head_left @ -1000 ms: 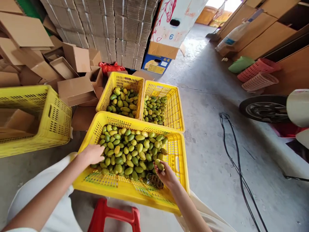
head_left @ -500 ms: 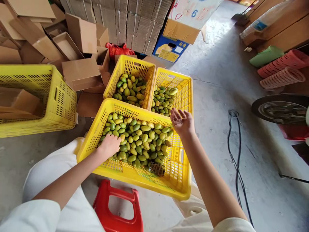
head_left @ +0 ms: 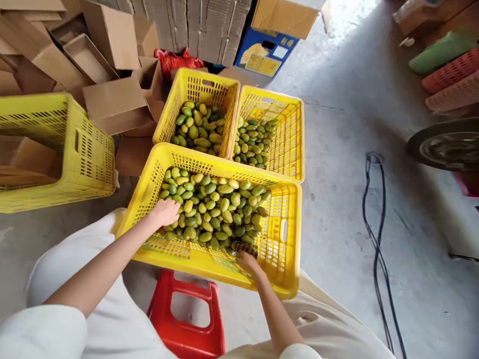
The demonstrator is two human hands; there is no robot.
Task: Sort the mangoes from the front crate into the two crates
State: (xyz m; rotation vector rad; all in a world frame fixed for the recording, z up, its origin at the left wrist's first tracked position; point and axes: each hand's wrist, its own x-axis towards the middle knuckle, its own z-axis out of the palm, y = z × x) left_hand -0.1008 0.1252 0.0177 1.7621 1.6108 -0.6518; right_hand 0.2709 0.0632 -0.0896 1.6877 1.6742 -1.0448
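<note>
Small green and yellow mangoes (head_left: 215, 212) fill much of the big yellow crate (head_left: 220, 273) before me. My left hand (head_left: 166, 212) rests on the mangoes at the left side, fingers curled down and closed; what lies under them is hidden. Near the crate's front wall, my right hand (head_left: 247, 261) closes on the near edge of a dark brown patterned packet (head_left: 247, 248) with a shiny surface. Its fingertips are partly out of sight. Behind stand a smaller yellow crate of larger mangoes (head_left: 198, 127) and another yellow crate with small mangoes (head_left: 254, 142).
A red plastic stool (head_left: 187, 319) stands under the front of the big crate. To the left are a yellow crate (head_left: 92, 154) holding cardboard and a heap of cardboard boxes (head_left: 116, 104). Black cable (head_left: 376, 234) lies on the floor at right, near a wheel (head_left: 447, 144).
My right hand has come from over the back right crate down to the brown packet, and its fingers have closed. My left hand stays among the mangoes, slightly shifted. The view has tilted downward.
</note>
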